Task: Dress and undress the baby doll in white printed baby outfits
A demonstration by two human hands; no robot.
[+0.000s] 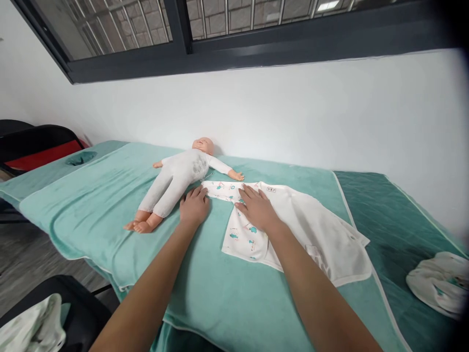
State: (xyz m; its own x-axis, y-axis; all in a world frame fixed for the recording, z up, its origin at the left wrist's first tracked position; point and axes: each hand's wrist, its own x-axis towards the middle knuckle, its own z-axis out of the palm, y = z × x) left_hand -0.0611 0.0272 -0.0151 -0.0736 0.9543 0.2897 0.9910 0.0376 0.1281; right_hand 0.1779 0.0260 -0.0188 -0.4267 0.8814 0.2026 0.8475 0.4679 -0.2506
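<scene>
A white baby shirt (315, 225) with a printed sleeve and front panel lies spread on a green cover. My right hand (258, 208) rests flat on it, fingers spread near the shoulder of the printed sleeve. At the sleeve's cuff end, my left hand (194, 205) lies palm down on the cover, its fingers stretched out and the fingertips at the cuff. Beside my left hand, a baby doll (179, 171) in a white body suit lies on its back, head toward the wall and one arm reaching toward the sleeve.
The green cover (205, 293) drapes over a bed along the white wall (286, 112). A folded printed cloth (437, 283) lies at the far right. On the lower left, a black chair (78, 303) holds another cloth (32, 325). A dark-framed window (128, 63) is above.
</scene>
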